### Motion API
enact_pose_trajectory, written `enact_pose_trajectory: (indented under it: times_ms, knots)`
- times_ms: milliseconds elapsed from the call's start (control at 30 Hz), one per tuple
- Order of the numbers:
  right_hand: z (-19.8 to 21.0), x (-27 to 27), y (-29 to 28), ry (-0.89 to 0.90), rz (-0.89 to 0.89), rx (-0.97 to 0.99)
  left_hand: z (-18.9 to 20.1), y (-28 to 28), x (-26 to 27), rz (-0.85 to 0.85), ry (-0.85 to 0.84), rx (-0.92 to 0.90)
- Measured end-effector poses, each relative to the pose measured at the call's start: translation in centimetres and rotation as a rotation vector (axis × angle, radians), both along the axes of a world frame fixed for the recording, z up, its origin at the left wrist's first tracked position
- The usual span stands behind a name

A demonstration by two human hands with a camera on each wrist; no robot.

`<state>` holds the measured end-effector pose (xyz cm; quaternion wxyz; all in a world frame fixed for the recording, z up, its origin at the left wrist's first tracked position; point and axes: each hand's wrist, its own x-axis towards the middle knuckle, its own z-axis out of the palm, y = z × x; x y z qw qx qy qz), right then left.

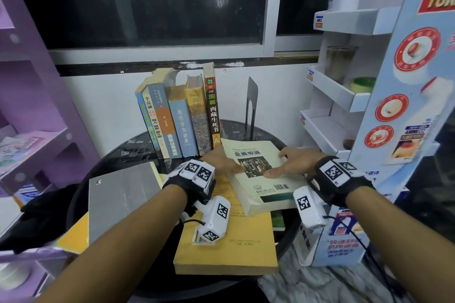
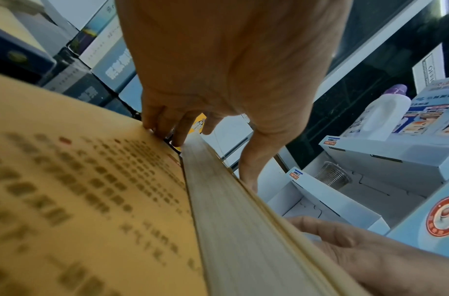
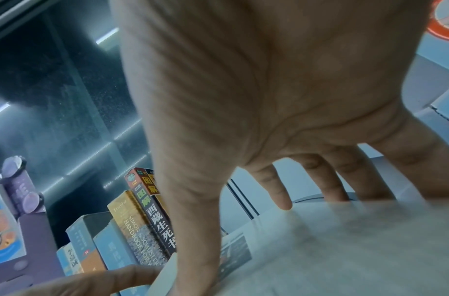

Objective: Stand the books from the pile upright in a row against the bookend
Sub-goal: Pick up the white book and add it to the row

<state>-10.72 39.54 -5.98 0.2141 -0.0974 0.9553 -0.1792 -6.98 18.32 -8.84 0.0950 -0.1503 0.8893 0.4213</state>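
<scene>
Row partly built, and the next book was in my hands.

Six books [image 1: 179, 115] already stood upright at the far side of the counter [image 1: 266, 134], the black bookend [image 1: 251, 106] stood a little to their right with a gap between, so I judged the row was not yet tight against it. A pale book [image 1: 261, 174] lay tilted on top of the yellow book [image 1: 229, 236] in the near pile, and a grey book [image 1: 120, 197] lay flat to the left; at least three remained. My left hand [image 1: 221, 162] gripped the pale book's left edge, fingers [image 2: 167, 124] curled under it and thumb on top. My right hand [image 1: 293, 161] lay spread on the cover, fingers [image 3: 276, 190] nearly straight, bending over its far right edge.
</scene>
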Motion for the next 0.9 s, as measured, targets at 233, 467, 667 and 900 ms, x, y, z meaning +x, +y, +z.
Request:
enact_pose_trajectory:
  times_ms: [233,467,667,900]
  knots:
    - [-1.5,-1.1,0.2,-0.033,-0.078,-0.102,0.1,0.4,0.3,0.018,0.099,0.142]
    - [-2.6,-1.9,1.0,0.013,-0.123,-0.183,0.5,0.9,0.4,-0.009,0.234,0.256]
    - [-1.9,-1.1,1.4,0.047,-0.121,-0.255,1.2,1.1,1.0,-0.057,0.32,0.381]
    - [-0.8,0.2,1.1,0.186,-0.223,-0.324,2.8,0.7,1.8,-0.08,0.451,0.548]
